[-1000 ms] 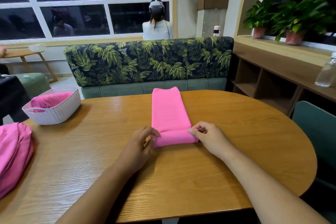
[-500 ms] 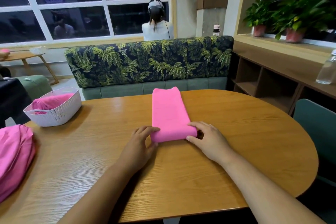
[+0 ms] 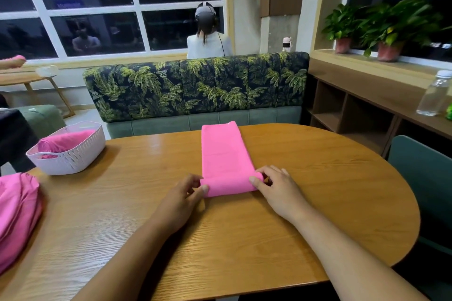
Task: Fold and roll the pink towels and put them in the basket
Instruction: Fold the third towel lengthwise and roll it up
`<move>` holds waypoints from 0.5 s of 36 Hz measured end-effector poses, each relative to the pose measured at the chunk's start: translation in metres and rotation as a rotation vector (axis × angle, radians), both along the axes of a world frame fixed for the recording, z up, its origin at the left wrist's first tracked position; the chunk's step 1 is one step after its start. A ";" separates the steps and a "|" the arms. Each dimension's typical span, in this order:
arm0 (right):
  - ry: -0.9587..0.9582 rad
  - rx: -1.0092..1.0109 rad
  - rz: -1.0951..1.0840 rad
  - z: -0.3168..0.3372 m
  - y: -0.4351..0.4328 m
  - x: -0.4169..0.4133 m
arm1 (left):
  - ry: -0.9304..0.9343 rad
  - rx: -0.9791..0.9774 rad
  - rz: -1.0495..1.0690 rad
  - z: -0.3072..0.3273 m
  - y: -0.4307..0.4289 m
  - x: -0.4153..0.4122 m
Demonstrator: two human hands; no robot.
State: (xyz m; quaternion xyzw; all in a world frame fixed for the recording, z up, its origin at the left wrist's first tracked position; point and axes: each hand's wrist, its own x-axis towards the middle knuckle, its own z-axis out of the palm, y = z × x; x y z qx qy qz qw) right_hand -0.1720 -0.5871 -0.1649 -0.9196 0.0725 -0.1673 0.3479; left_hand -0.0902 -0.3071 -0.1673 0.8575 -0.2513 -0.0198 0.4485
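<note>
Pink towel (image 3: 223, 154) folded to strip on counter (image 3: 318, 178), rolling begun. Roll ends pinched, seemingly, by left hand (image 3: 181, 199) and right hand (image 3: 278, 190). Next: even forward rolling needed.

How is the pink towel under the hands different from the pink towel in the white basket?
The held towel is a long flat strip with only its near end rolled; the basket towel is rolled completely. The left hand and right hand grip the held towel's roll at its ends; no hand touches the basket towel. The held towel lies on the table; the basket towel sits in the white basket. Both are pink.
</note>
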 end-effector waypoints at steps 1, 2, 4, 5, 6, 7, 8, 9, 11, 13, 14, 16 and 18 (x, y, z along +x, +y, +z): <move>0.007 -0.004 -0.005 -0.001 -0.001 0.000 | -0.010 0.018 0.000 -0.001 0.000 0.000; 0.011 -0.011 -0.007 0.000 -0.001 0.000 | -0.030 0.041 0.005 -0.001 0.001 0.001; 0.017 -0.018 -0.010 -0.001 -0.001 0.000 | -0.077 0.074 0.016 0.000 0.000 0.000; 0.023 -0.019 -0.009 0.000 0.000 -0.001 | -0.090 0.078 0.017 0.001 -0.001 -0.001; 0.029 -0.019 -0.009 0.000 0.000 -0.001 | -0.099 0.078 0.017 0.002 -0.002 -0.002; 0.037 -0.021 -0.008 0.001 0.000 -0.001 | -0.103 0.078 0.020 0.003 -0.002 -0.003; 0.046 -0.022 -0.007 0.001 0.000 -0.001 | -0.102 0.078 0.025 0.003 -0.003 -0.003; 0.054 -0.024 -0.008 0.001 0.000 -0.001 | -0.094 0.075 0.033 0.004 -0.004 -0.004; 0.066 -0.029 -0.011 0.001 -0.001 0.000 | -0.079 0.076 0.055 0.005 -0.006 -0.005; 0.074 -0.027 -0.018 0.001 -0.001 0.001 | -0.110 0.068 0.074 0.004 -0.008 -0.007; 0.078 -0.027 -0.025 0.001 -0.001 0.002 | -0.154 0.043 0.087 0.004 -0.008 -0.008; 0.085 -0.028 -0.039 0.002 -0.001 0.002 | -0.245 -0.033 0.121 0.005 -0.009 -0.012; 0.091 -0.031 -0.049 0.002 0.000 0.004 | -0.262 -0.087 0.135 0.008 -0.010 -0.017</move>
